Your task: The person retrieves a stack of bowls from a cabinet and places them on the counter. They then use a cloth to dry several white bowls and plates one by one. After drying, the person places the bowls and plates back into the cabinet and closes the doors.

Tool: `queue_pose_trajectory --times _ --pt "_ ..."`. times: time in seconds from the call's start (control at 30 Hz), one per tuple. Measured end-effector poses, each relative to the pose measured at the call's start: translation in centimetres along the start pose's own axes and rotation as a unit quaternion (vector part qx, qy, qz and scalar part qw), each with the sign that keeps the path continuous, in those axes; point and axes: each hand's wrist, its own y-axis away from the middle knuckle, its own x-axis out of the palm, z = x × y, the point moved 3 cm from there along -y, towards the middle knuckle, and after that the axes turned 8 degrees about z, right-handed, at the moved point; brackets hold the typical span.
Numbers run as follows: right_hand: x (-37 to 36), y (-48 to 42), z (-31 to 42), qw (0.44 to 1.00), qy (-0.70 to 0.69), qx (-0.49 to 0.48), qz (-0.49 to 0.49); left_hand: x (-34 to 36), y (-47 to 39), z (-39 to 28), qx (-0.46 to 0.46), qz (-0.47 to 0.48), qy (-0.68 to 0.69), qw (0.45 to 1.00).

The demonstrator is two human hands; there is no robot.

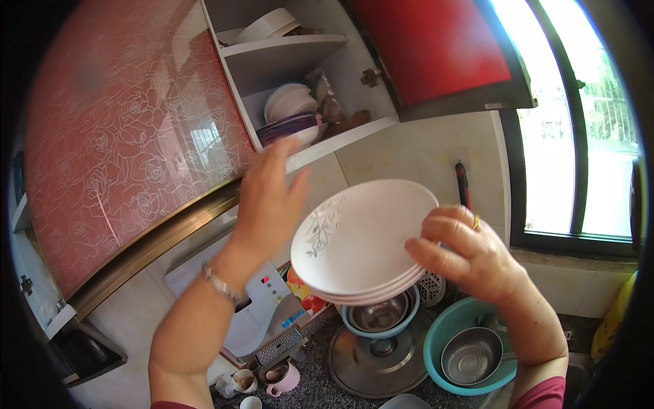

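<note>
A stack of several white plates [373,235] with a grey leaf pattern hangs in the air above the counter. My right hand [460,245] grips its right rim, thumb inside the top plate and fingers around the edge. My left hand [271,189], slightly blurred and holding nothing, is raised in front of the lower edge of an open wall cabinet, fingers apart. Just beyond it, white bowls [290,105] sit on a dark purple stack of dishes [286,125] on the cabinet's lower shelf [352,134].
A red cabinet door [434,46] stands open at upper right, near the window [577,153]. Below lie a metal lid [378,368], a teal basin [434,353] holding a metal ladle or pan [472,355], a pink mug [286,381] and a white appliance [250,317]. A white dish [268,26] occupies the upper shelf.
</note>
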Motion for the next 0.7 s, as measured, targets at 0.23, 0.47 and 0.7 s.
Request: queue_pose_trajectory --times 0.23,0.47,0.7 --pt "0.3 -1.5 -4.5 0.997 0.035 0.048 -0.045 4.5 -7.6 5.5 -0.103 0.176 -0.347 0.915" --pt "-0.1 -2.9 -7.0 0.991 0.084 0.091 -0.042 6.5 -9.0 9.2 -0.204 0.257 -0.343 0.88" --pt "-0.1 -4.9 -8.7 0.986 0.117 0.118 -0.03 6.5 -9.1 9.6 -0.171 0.267 -0.329 0.889"
